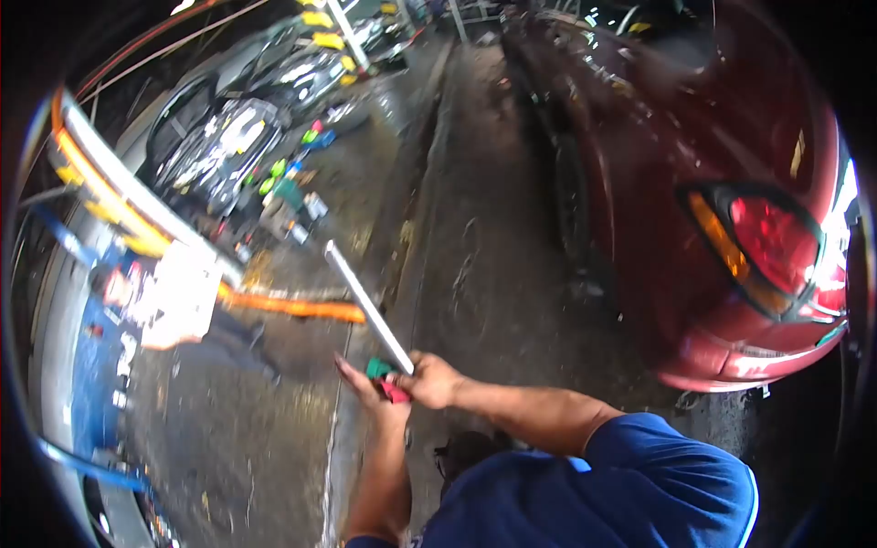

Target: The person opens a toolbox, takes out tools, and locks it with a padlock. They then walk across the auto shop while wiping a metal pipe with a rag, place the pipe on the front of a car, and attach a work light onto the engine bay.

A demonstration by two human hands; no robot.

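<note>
My right hand (437, 379) is closed around the lower end of a long silver metal tube (370, 306), which points up and away to the left. A small green piece (377, 368) and a red piece (395, 391), perhaps cloth or a handle, show between my two hands; their exact kind is unclear. My left hand (376, 395) is just left of these pieces, fingers stretched out and apart. Whether its palm touches the red piece I cannot tell.
A dark red car (639, 228) with its tail light (772, 237) stands on the right. Bottles and cans (292, 205) sit on the floor at left. An orange bar (292, 306) juts across the wet floor. Another person (174, 301) holding something white stands at left.
</note>
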